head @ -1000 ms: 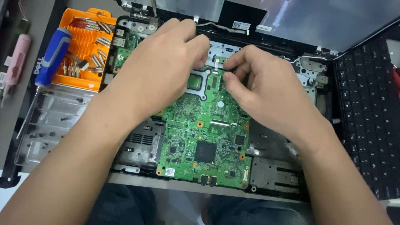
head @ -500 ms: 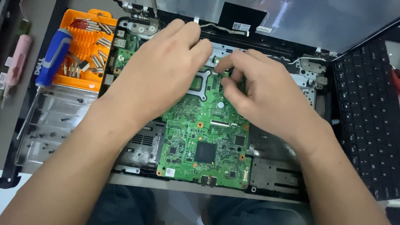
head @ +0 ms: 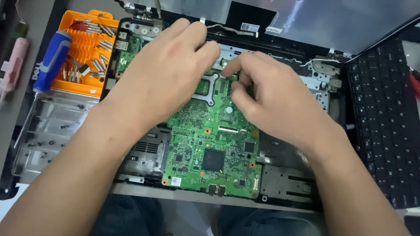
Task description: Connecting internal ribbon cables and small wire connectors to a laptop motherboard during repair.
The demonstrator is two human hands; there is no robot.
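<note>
Board: green printed circuit board [head: 210, 148] studded with small chips and one large black square chip, seated in the middle of the opened black plastic laptop base [head: 284, 175]; lower edge near the front rim of the base.
Bracket: silver metal four-armed frame [head: 212, 89] around a square opening, on the upper part of the board, partly hidden by both hands.
Left hand: left hand [head: 164, 74] palm down over the upper left of the board, fingers curled and reaching to the rear edge of the base; fingertips hidden, so cannot tell whether anything is pinched.
Right hand: right hand [head: 273, 100] palm down over the upper right of the board, thumb and forefinger bent together just beside the bracket; whether closed on some small part cannot be told.
Lid: grey flat laptop lid [head: 306, 17] folded back beyond the base, with a black panel and white labels at its near edge.
Hinge: bare silver metal hinge plate [head: 323, 72] at the right rear corner of the base.
Keyboard: loose black keyboard panel [head: 385, 122] lying right of the base.
Bit case: orange plastic tray of steel driver bits [head: 89, 48] left of the base, clear plastic lid [head: 52, 131] with scattered dark screws in front of it.
Screwdriver: blue-handled screwdriver [head: 52, 61] lying across the left edge of the orange tray.
Pink item: pale pink slim object [head: 13, 63] at the far left; kind unclear.
</note>
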